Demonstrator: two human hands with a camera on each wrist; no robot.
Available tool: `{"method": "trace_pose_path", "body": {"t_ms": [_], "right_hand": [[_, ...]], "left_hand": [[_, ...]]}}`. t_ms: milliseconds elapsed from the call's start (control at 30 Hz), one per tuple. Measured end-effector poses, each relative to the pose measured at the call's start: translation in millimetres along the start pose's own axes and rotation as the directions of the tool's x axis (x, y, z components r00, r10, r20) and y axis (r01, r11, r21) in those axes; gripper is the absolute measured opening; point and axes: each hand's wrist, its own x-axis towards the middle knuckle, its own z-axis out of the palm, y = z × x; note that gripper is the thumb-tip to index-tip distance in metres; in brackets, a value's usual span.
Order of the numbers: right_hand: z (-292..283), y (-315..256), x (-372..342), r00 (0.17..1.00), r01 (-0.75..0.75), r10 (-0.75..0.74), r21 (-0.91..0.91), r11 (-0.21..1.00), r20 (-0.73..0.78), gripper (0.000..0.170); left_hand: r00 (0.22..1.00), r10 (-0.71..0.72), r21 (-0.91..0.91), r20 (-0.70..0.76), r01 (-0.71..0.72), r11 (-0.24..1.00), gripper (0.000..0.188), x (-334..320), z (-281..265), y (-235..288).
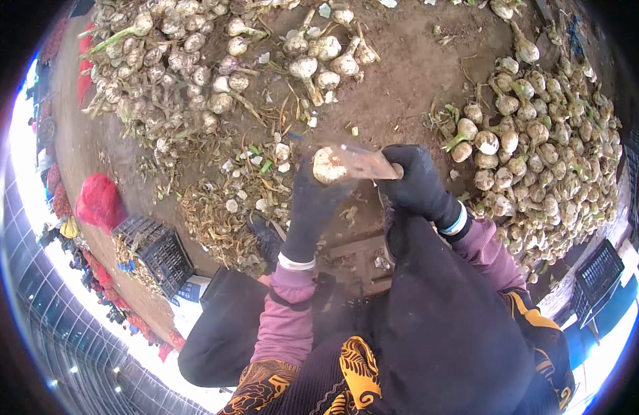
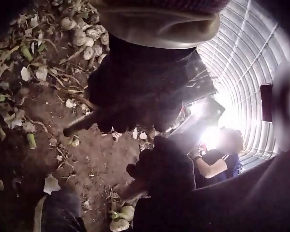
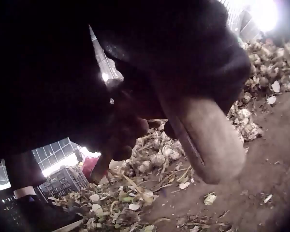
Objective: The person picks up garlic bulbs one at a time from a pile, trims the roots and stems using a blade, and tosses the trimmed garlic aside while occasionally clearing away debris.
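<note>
In the head view, my gloved left hand point(image 1: 312, 197) grips a pale garlic bulb point(image 1: 329, 164) in front of my knees. A gloved right hand point(image 1: 415, 181) holds a knife point(image 1: 366, 164) by its handle, the broad blade lying across toward the bulb and overlapping its edge. From the right wrist, the knife's rounded wooden handle point(image 3: 210, 142) sticks out of the dark glove. Seen from the left wrist, a dry stalk point(image 2: 79, 124) juts out beside the fingers of the left hand, and the bulb is hidden there.
Heaps of garlic lie at the far left point(image 1: 174, 69) and along the right point(image 1: 551, 159). Stem and skin trimmings point(image 1: 215, 214) cover the ground near my left foot. A black crate point(image 1: 153, 252) and red sack point(image 1: 100, 200) stand left. Another person point(image 2: 215, 164) appears in the left wrist view.
</note>
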Motion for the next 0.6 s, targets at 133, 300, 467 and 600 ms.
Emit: {"method": "trace_pose_path", "body": {"t_ms": [133, 300, 467, 600], "right_hand": [[2, -6, 0, 0.991, 0.114, -0.089, -0.288, 0.951, 0.101, 0.028], [-5, -26, 6, 0.972, 0.181, -0.12, -0.326, 0.928, 0.201, 0.028], [-4, -27, 4, 0.966, 0.183, -0.101, -0.358, 0.915, 0.237, 0.03], [5, -9, 1, 0.975, 0.158, -0.091, -0.351, 0.923, 0.201, 0.03]], "left_hand": [[0.952, 0.241, 0.135, 0.19, -0.269, 0.954, 0.031, -7, -12, -4], [0.953, 0.28, 0.158, 0.117, -0.297, 0.942, 0.033, -25, -5, -23], [0.94, 0.321, 0.218, 0.116, -0.339, 0.915, 0.035, -40, -4, -35], [0.928, 0.351, 0.269, 0.127, -0.373, 0.888, 0.037, -47, -3, -39]]}}
